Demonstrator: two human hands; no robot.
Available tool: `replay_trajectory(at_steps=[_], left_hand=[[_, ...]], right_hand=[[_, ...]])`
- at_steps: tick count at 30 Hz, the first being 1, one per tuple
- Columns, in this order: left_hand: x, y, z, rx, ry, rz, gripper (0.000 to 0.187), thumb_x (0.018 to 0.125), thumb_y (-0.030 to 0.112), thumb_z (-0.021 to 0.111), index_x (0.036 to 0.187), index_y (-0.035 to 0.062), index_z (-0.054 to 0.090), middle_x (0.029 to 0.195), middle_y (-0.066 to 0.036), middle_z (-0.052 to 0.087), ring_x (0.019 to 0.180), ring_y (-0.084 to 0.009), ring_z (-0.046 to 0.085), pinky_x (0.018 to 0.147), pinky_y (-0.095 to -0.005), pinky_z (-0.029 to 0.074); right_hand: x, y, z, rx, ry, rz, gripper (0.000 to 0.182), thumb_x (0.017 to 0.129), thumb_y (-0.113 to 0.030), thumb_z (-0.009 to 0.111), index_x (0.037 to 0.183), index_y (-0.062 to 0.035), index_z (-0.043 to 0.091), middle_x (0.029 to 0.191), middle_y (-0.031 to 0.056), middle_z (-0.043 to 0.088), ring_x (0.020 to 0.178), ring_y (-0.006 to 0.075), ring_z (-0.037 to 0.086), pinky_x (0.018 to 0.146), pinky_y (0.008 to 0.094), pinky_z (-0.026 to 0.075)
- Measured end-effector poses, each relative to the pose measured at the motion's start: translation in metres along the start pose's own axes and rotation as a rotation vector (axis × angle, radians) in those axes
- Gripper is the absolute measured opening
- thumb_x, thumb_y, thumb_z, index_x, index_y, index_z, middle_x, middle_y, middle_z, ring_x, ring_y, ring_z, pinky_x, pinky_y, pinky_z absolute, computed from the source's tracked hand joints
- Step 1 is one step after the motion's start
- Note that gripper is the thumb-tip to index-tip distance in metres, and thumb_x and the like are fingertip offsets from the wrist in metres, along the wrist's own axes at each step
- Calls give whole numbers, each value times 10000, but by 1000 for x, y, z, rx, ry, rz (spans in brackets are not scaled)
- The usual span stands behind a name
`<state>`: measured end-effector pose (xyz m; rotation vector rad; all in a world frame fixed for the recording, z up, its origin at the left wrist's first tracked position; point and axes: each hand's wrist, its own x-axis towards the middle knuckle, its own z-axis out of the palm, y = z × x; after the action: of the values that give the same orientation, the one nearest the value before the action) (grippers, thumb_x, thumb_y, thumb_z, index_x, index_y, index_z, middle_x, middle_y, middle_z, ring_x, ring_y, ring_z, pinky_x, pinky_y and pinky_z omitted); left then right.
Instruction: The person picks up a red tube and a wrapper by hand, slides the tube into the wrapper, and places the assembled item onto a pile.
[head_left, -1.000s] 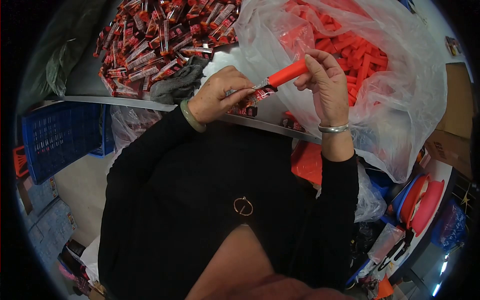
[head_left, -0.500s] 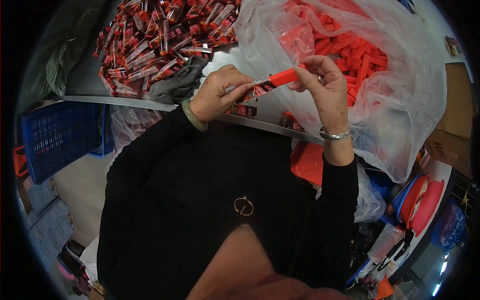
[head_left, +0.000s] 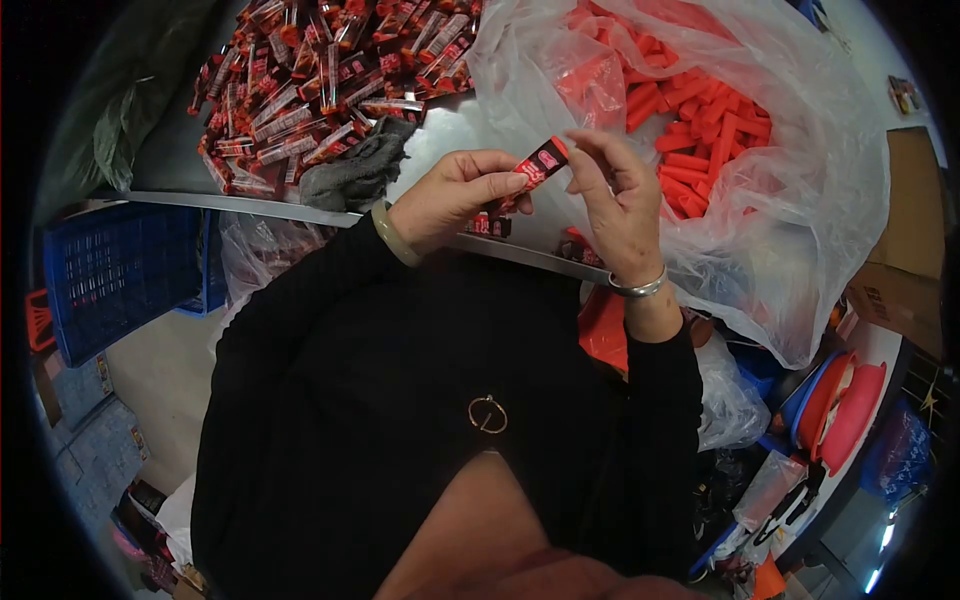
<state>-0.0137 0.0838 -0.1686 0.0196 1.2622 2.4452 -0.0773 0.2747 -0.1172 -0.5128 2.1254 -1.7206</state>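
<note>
My left hand (head_left: 462, 195) pinches a small dark sleeve (head_left: 541, 166) with pink-red print, tilted up to the right. A red piece shows at the sleeve's upper end. My right hand (head_left: 622, 195) is beside that end, thumb and index finger apart, with the index fingertip right at the red tip. Below my hands, other printed sleeves (head_left: 488, 226) lie along the metal table edge. To the right, a clear plastic bag (head_left: 800, 215) holds a heap of plain red plastic pieces (head_left: 722, 135).
A large pile of filled, printed packets (head_left: 330, 70) covers the table's left part. A grey cloth (head_left: 355, 170) lies at its front edge. Blue plastic crates (head_left: 120, 270) stand at the left. Cardboard (head_left: 905, 230) and red basins (head_left: 850, 410) are at the right.
The red piece, which stuck far out of the sleeve, now sits almost wholly inside it. My right hand has let go of it and shifted slightly left and down.
</note>
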Motion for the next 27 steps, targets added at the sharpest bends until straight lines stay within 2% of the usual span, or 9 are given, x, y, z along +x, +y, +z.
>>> replay_trajectory(at_steps=[2, 3, 5, 6, 8, 10, 14, 22, 27], left_hand=[[0, 0, 0, -43, -14, 9, 271, 924, 200, 575, 1123, 18, 596, 902, -55, 644, 854, -118, 612, 767, -253, 495], [-1, 1, 1, -90, -17, -2, 282, 925, 206, 573, 1136, 19, 589, 909, -60, 644, 860, -120, 612, 762, -252, 497], [-2, 2, 4, -136, -19, -14, 293, 927, 211, 572, 1149, 21, 582, 916, -65, 643, 866, -122, 611, 756, -250, 498], [-3, 3, 6, -134, -6, -35, 301, 928, 220, 569, 1156, 24, 579, 920, -68, 643, 866, -121, 612, 744, -246, 497], [-3, 5, 10, -132, 6, -59, 309, 930, 229, 567, 1163, 27, 576, 923, -71, 643, 867, -120, 612, 732, -241, 496], [-5, 8, 15, -164, -7, -39, 237, 930, 219, 571, 1089, 48, 609, 882, -47, 657, 785, -67, 601, 690, -208, 479], [-7, 9, 16, -158, -34, -51, 234, 931, 220, 570, 1088, 51, 610, 879, -45, 659, 763, -59, 590, 678, -194, 469], [-9, 7, 21, -22, 51, 45, 210, 906, 192, 602, 1056, 47, 622, 872, -30, 662, 702, -39, 556, 643, -187, 448], [-8, 2, 17, -44, 41, 38, 217, 894, 192, 621, 1060, 53, 621, 871, -21, 662, 690, -35, 546, 621, -176, 428]], right_hand=[[-5, -2, 1, -394, 107, -338, 611, 693, -262, 795, 1181, -22, 517, 1048, 93, 596, 925, 186, 559, 796, 316, 456], [-8, -2, 3, -394, 103, -340, 611, 693, -262, 795, 1181, -22, 517, 1048, 93, 596, 925, 186, 559, 796, 316, 456], [-14, -3, 8, -627, 8, -463, 852, 574, -307, 842, 1265, -41, 421, 1276, 137, 458, 1149, 291, 428, 979, 394, 326], [-16, -3, 11, -626, 9, -463, 852, 574, -307, 842, 1265, -41, 421, 1276, 137, 458, 1149, 291, 428, 979, 394, 326], [-19, -3, 18, -721, 52, -484, 974, 506, -231, 868, 1309, -40, 351, 1352, 149, 406, 1204, 322, 396, 1016, 404, 325], [-19, 2, 22, -735, 83, -505, 977, 502, -217, 862, 1308, -40, 338, 1354, 158, 400, 1208, 331, 389, 1023, 414, 309], [-18, 4, 25, -758, 127, -542, 947, 491, -174, 834, 1283, -41, 333, 1358, 186, 380, 1220, 347, 367, 1036, 434, 273], [-19, 4, 25, -750, 98, -524, 904, 486, -158, 813, 1250, -45, 343, 1356, 193, 373, 1223, 356, 359, 1032, 439, 272], [-20, 3, 26, -757, 93, -527, 898, 487, -153, 810, 1247, -47, 345, 1353, 193, 375, 1225, 357, 360, 1030, 441, 276]])
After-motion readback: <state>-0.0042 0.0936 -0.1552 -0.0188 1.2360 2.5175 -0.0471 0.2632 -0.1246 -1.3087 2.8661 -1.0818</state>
